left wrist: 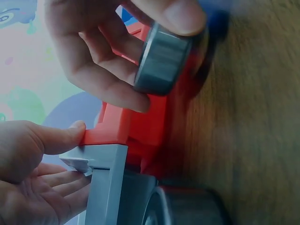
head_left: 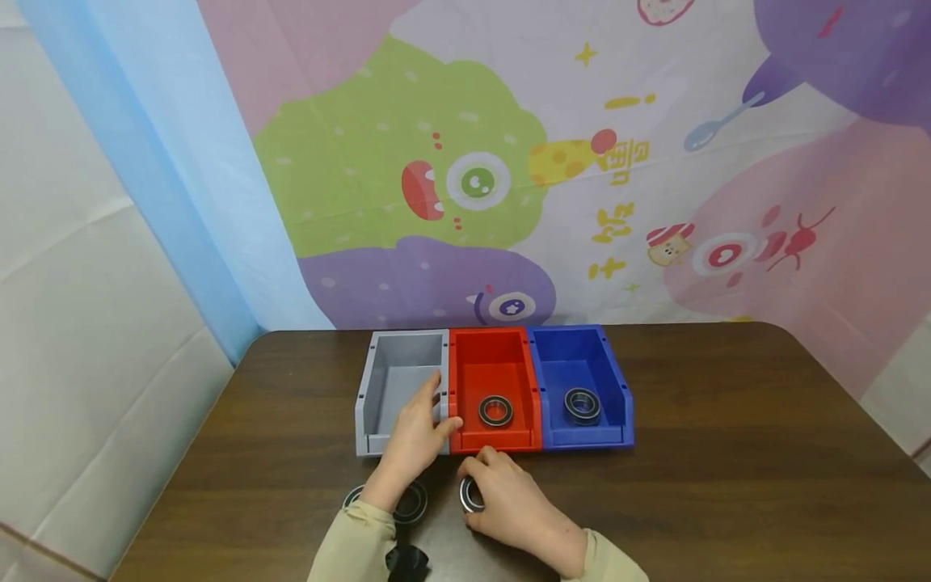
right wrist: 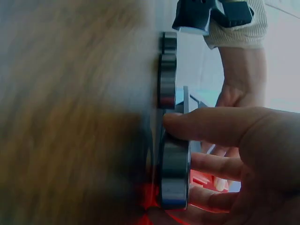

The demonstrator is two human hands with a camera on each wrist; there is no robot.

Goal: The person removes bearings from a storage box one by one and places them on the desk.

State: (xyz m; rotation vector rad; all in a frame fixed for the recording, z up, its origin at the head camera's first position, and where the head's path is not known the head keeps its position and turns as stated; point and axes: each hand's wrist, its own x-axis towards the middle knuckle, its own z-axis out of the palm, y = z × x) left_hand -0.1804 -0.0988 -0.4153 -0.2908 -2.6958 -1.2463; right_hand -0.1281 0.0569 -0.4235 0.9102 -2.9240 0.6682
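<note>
My right hand [head_left: 512, 501] grips a ball bearing [head_left: 465, 495] between thumb and fingers, just in front of the red bin [head_left: 502, 443]. In the right wrist view this bearing [right wrist: 174, 171] stands on edge by the thumb. My left hand [head_left: 413, 436] lies over the front of the grey bin [head_left: 364, 424], fingers extended. Its thumb touches the red bin's front corner, as the left wrist view shows. One bearing [head_left: 496, 424] lies in the red bin. The blue bin [head_left: 625, 420] holds a bearing [head_left: 582, 419], possibly two stacked.
Two more bearings, a nearer one [head_left: 423, 503] and a partly hidden one [head_left: 351, 495], lie on the brown table [head_left: 727, 453] around my left wrist. A black device [head_left: 407, 562] sits by the left sleeve. Behind the bins hangs a printed cloth [head_left: 436, 283].
</note>
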